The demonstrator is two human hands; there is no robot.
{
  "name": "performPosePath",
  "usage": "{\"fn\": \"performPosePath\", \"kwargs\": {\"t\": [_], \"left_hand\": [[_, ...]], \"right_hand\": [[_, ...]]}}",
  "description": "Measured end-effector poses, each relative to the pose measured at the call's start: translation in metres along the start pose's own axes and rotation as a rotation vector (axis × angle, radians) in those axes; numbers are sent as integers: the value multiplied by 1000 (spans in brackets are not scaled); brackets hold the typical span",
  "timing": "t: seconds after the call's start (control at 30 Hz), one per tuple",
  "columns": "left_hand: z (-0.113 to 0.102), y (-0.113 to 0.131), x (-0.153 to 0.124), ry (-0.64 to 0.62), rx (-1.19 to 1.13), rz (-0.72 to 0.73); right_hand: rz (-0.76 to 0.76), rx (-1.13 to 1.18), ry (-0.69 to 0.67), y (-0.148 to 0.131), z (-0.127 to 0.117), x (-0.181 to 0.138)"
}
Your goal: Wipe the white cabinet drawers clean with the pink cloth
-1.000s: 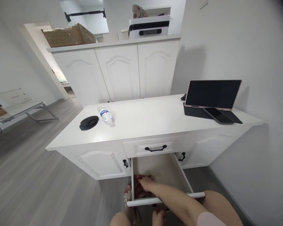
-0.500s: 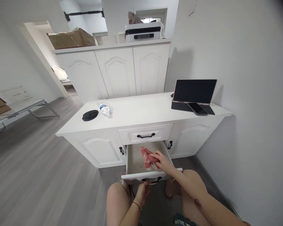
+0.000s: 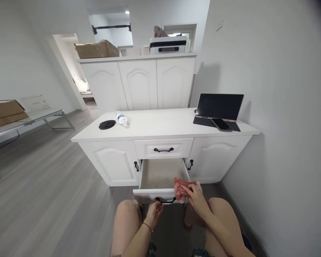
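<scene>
My right hand (image 3: pixel 195 197) is closed on a red and white patterned cloth (image 3: pixel 179 190), which hangs bunched over the front right corner of a pulled-out drawer (image 3: pixel 160 175). Part of the cloth overlaps the drawer front. Below that front, the fingers of my left hand (image 3: pixel 154 210) are curled at the left end of the black drawer handle (image 3: pixel 169 201). A few dark specks lie on the drawer's pale bottom. Above it is a second drawer (image 3: pixel 147 148), pushed in, with its own black handle.
On the white cabinet top (image 3: pixel 155 125) are a plastic water bottle (image 3: pixel 122 118), a black disc-shaped item (image 3: pixel 107 124), a tablet on a stand (image 3: pixel 219 106) and a phone (image 3: pixel 221 125). My knees flank the drawer. A wall (image 3: pixel 289 125) rises at the right.
My right hand has brought the cloth from above the drawer's inside to its front right corner. My left hand stays by the handle, nearer its left end. The view has shifted slightly.
</scene>
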State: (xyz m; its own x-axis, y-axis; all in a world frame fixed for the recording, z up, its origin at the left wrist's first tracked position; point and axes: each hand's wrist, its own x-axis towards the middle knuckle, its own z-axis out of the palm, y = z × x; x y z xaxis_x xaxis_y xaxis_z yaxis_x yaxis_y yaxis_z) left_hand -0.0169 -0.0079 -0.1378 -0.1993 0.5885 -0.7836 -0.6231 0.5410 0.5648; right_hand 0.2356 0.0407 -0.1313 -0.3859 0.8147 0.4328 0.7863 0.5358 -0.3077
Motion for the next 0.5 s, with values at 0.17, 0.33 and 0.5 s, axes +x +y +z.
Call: {"fn": "performPosePath", "kwargs": {"t": [0.17, 0.33, 0.5], "left_hand": [[1, -2, 2, -4, 3, -7], [2, -4, 4, 5, 21, -5], [1, -8, 4, -4, 17, 24]], "right_hand": [[-37, 8, 19, -2, 2, -12], [72, -117, -14, 8, 14, -19], [94, -118, -7, 13, 28, -21]]}}
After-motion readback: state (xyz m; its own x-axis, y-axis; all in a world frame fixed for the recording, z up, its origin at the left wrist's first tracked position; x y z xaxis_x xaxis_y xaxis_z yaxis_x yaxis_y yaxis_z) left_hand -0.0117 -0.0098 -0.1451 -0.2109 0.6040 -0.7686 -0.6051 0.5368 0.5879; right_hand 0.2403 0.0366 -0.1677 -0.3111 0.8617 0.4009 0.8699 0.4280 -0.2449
